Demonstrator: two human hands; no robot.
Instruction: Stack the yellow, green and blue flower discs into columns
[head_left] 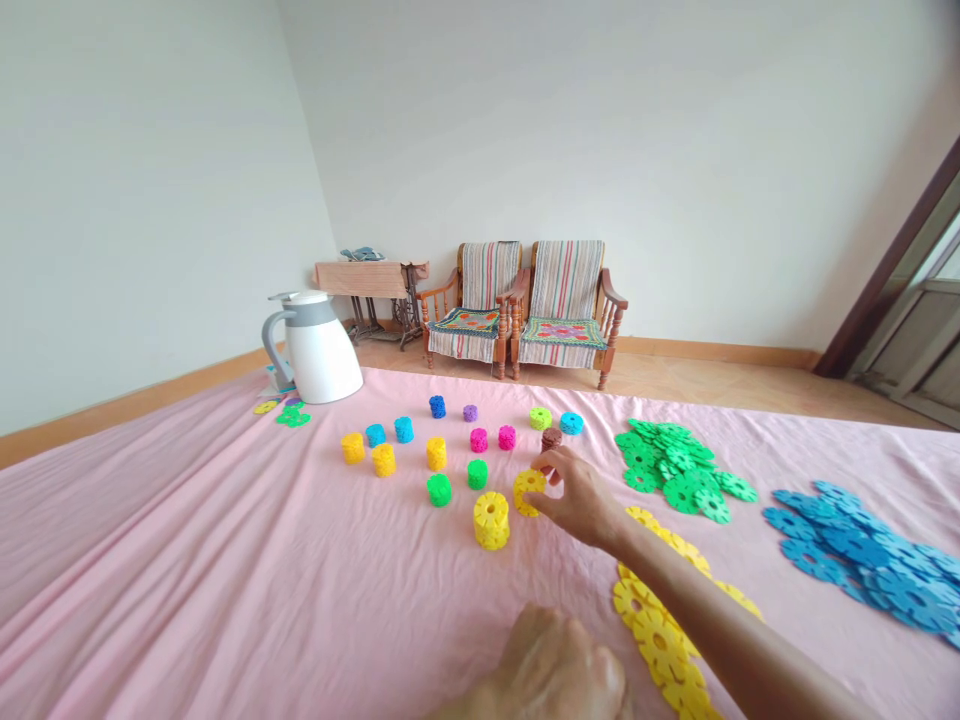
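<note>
My right hand (576,492) has its thumb and fingers closed around the sides of a short stack of yellow notched discs (530,484). Just left of it, a taller stack of yellow notched discs (492,522) stands upright on the pink cloth. A brown stack (551,438) is right behind my fingers, partly covered by them. At the bottom edge, my left hand (555,668) is curled with knuckles up; its fingertips are hidden. Under my right forearm lies a loose pile of yellow discs (660,640), partly covered by the arm.
Several small stacks stand further off, among them a green one (439,490), a yellow one (383,460) and a pink one (478,440). Green discs (667,465) and blue discs (862,550) lie heaped at right. A white jug (326,355) stands back left.
</note>
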